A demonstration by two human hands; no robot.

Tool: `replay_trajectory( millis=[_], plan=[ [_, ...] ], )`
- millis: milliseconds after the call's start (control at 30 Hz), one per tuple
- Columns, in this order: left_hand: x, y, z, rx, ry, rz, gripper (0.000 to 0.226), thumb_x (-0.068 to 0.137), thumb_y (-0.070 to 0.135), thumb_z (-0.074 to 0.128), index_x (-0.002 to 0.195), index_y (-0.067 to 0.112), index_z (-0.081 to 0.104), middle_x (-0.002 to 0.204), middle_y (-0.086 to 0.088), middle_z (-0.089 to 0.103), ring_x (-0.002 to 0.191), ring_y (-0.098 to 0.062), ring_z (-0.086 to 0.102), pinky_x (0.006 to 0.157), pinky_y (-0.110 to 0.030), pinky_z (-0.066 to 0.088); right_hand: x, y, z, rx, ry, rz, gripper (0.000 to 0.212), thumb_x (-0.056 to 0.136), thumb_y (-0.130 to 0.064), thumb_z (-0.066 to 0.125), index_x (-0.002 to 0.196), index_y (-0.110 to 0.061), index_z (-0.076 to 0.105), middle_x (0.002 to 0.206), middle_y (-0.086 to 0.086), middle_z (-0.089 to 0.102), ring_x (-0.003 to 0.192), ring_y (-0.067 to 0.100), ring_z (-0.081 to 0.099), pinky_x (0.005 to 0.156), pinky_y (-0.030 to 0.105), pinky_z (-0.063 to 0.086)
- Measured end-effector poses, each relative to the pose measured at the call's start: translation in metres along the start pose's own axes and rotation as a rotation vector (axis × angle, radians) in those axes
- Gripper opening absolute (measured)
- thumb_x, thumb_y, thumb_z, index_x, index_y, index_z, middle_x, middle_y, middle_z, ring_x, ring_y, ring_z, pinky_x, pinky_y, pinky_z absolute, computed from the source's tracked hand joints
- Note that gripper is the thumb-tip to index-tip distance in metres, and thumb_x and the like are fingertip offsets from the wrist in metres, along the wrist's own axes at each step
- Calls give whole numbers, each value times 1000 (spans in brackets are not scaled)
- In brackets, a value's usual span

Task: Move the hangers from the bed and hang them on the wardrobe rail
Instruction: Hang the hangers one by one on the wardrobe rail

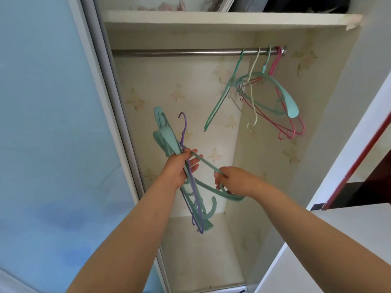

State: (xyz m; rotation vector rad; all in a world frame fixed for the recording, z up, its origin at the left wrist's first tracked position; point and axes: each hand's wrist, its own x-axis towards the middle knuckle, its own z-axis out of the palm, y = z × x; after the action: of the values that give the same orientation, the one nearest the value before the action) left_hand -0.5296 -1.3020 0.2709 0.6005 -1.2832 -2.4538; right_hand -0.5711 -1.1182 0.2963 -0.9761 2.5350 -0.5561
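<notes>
Right hand [232,180] pinches one teal hanger [211,182] from the left hand [179,168]'s gripped bundle [169,142], its length slanting toward frame centre, rail [175,52] far above.

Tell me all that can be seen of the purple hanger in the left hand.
The purple hanger is thin, seemingly coated wire, with a slim hook pointing up at its top end. It stands nearly upright, slightly tilted, in front of the open wardrobe, below the rail. The left hand grips it near its middle, bundled with teal hangers that press against it. Its lower end hangs free.
</notes>
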Motion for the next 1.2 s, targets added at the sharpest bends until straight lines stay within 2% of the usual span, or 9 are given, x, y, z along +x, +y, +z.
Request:
replay_trajectory(
  millis=[167,233,333,567,700,867,967,1100,1200],
  plan=[
    [-3,-2,-11,45,131,-81,18,100,15,46,85,13,54,72,-3,64,58,-14,62,51,-24,47,-7,25,3,-279,190,44,31,102,-41,26,104,-23,51,97,-1,69,89,24,63,81,41,51],
    [-3,-6,-21,79,213,-54,18,97,17,51,79,15,54,56,2,52,37,-7,46,38,-18,37,-10,37,3,-264,196,59,27,100,-41,30,97,-26,52,92,-5,70,86,21,63,79,39,52],
    [-3,-9,-35,107,270,9,21,91,24,64,74,17,53,50,6,38,32,-4,29,34,-17,27,-18,52,-2,-195,173,82,28,99,-42,32,88,-28,53,81,-13,70,81,12,63,77,33,51],
    [-4,-12,-57,84,427,38,25,92,19,62,70,19,51,56,2,27,30,-6,25,33,-17,24,-39,89,-24,-103,170,158,26,96,-29,41,77,-31,57,75,-18,68,78,6,63,73,28,46],
    [-4,-24,-61,136,422,43,25,95,14,56,71,18,50,40,6,41,28,-6,34,30,-17,26,-47,93,-17,181,253,190,26,100,-29,41,82,-23,59,72,-10,71,68,14,63,68,26,49],
    [-11,-47,-48,199,346,-61,11,99,24,51,105,21,60,83,-2,56,63,-14,52,32,-15,33,-45,74,14,676,274,251,28,102,-29,38,93,-12,58,73,2,73,59,23,64,58,26,52],
    [-16,-54,-42,170,245,-103,15,99,27,51,96,22,64,83,-2,61,68,-13,59,33,-13,33,-44,69,25,801,266,273,29,102,-30,36,103,-12,58,69,1,73,54,20,63,51,20,50],
    [-16,-52,-40,166,303,13,13,97,17,54,91,16,66,78,-5,59,50,-11,43,39,-21,38,-44,72,34,712,283,340,32,99,-35,45,126,-19,46,76,1,70,47,18,64,42,21,48],
    [-21,-47,-35,252,394,125,10,90,21,66,94,12,63,79,-2,61,58,-13,44,47,-23,38,-48,70,39,363,219,324,78,84,-62,55,143,-19,27,119,6,54,62,17,67,54,27,53]
  ],
)
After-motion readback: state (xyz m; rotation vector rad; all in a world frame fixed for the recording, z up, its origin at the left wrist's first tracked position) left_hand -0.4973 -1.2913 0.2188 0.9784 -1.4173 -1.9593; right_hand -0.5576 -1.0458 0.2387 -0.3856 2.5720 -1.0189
